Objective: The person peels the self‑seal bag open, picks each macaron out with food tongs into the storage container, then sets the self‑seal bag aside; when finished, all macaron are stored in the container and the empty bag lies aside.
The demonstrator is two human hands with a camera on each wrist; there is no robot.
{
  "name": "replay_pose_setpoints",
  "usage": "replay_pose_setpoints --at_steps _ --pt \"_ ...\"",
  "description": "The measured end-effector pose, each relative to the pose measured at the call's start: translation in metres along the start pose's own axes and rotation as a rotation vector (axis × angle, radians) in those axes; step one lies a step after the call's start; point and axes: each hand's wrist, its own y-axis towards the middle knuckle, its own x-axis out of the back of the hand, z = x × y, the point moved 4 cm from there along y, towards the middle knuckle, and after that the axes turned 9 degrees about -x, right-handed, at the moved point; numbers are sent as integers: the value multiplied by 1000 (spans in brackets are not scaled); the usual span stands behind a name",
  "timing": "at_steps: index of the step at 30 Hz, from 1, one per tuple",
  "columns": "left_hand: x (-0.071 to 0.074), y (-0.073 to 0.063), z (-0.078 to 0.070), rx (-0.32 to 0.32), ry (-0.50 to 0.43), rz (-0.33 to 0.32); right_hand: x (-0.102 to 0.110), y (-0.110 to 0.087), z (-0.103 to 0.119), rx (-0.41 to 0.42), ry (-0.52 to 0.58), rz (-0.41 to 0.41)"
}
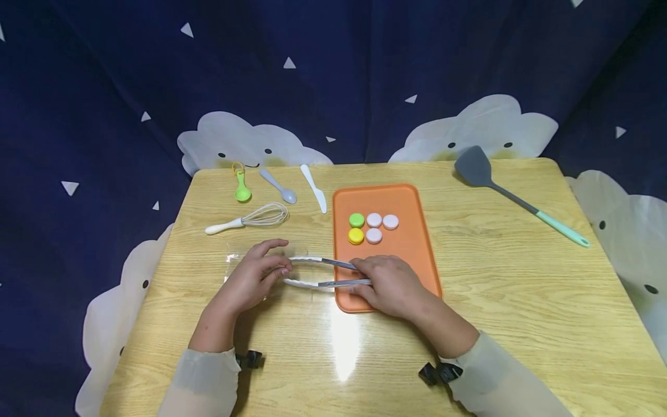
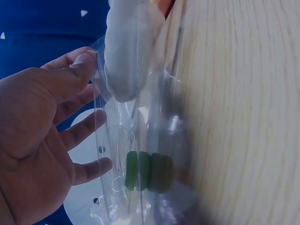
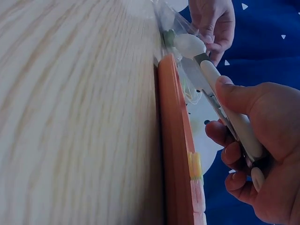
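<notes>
My right hand [image 1: 391, 284] grips a pair of tongs [image 1: 333, 284] over the front of the orange tray [image 1: 383, 197]. The tongs have white scalloped tips [image 2: 124, 51], spread apart and pointing left at the mouth of a clear plastic bag [image 1: 231, 260]. With thumb and finger, my left hand [image 1: 252, 275] pinches the bag's upper edge, its other fingers spread along the film. Inside the bag, low down, sits a green macaron [image 2: 137, 169], seen through the plastic. On the tray lie a green macaron [image 1: 356, 220], a yellow macaron [image 1: 356, 236] and three pale pink macarons [image 1: 374, 220].
A whisk [image 1: 250, 219] lies beyond my left hand. Behind it are a green measuring spoon [image 1: 242, 188], a grey-blue spoon [image 1: 278, 186] and a white knife [image 1: 314, 189]. Far right rests a spatula [image 1: 513, 197] with a mint handle. A dark curtain [image 1: 333, 69] hangs behind the table.
</notes>
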Motion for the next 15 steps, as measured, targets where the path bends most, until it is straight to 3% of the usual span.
replay_pose_setpoints --at_steps 15 --pt "0 2 -1 7 -4 16 -14 23 14 4 12 55"
